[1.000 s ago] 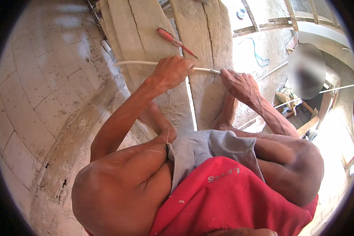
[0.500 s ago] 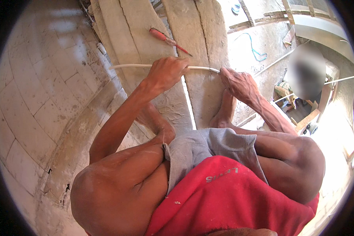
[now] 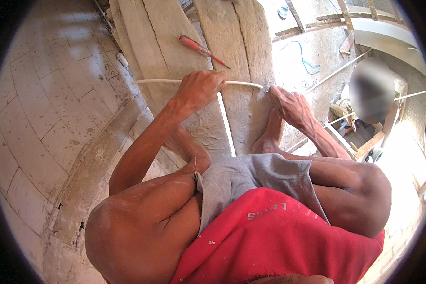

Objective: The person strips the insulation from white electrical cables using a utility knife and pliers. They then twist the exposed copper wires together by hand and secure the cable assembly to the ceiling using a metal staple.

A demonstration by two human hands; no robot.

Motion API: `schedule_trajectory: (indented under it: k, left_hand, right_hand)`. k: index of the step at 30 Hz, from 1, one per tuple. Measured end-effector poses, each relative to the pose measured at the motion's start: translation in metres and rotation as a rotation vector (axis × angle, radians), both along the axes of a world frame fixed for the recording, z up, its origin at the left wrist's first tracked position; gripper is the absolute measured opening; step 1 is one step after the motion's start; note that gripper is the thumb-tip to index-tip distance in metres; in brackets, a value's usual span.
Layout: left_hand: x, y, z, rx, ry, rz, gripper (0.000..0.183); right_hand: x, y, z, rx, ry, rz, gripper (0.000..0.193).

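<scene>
A length of white cable [image 3: 244, 83] runs crosswise above the wooden planks. My left hand [image 3: 199, 91] is closed in a fist around its middle, and the free left part curves out past the knuckles. At the cable's right tip, my right hand [image 3: 288, 103] is closed with fingers pinched together. A thin bit seems to bridge the tip and those fingers, too small to make out. Beyond my left hand lies a screwdriver [image 3: 194, 46] with a red handle and a thin red shaft, its point toward the right.
Worn wooden planks [image 3: 236, 42] with a gap between them lie under my bare feet. Tiled floor [image 3: 47, 109] spreads to the left. At the right are a blue cord [image 3: 307, 64], wooden framing [image 3: 371, 144] and a person [image 3: 371, 90] with a blurred head.
My right hand has shifted slightly right, and a small gap now shows between its fingertips and the cable's white end. My left hand keeps its grip in nearly the same place.
</scene>
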State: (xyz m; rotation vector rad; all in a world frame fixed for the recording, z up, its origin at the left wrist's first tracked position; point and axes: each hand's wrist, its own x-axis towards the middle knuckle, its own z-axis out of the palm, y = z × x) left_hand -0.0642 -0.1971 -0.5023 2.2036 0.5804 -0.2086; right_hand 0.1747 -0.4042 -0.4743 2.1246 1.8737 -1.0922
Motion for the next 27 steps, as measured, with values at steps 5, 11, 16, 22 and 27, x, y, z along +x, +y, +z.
schedule_trajectory:
  k: [5, 11, 16, 22, 27]
  left_hand:
    - [0.000, 0.000, -0.004, -0.007, 0.000, -0.007, 0.019]
    - [0.000, 0.002, -0.004, -0.009, -0.007, -0.028, 0.021]
    - [-0.003, 0.004, 0.000, 0.011, -0.002, -0.032, 0.022]
    - [-0.016, -0.013, 0.037, -0.210, -0.119, 0.289, 0.020]
    - [-0.005, -0.032, 0.057, -0.360, -0.219, 0.449, 0.021]
  right_hand:
    - [0.003, -0.005, -0.001, 0.000, -0.012, 0.005, 0.021]
    - [0.008, -0.005, 0.006, -0.067, -0.045, 0.039, 0.023]
    - [0.011, -0.008, 0.005, 0.062, -0.087, 0.071, 0.022]
    - [0.011, 0.003, 0.016, 0.109, 0.315, -0.659, 0.032]
    - [-0.023, 0.062, 0.045, 0.160, 1.059, -1.408, 0.035]
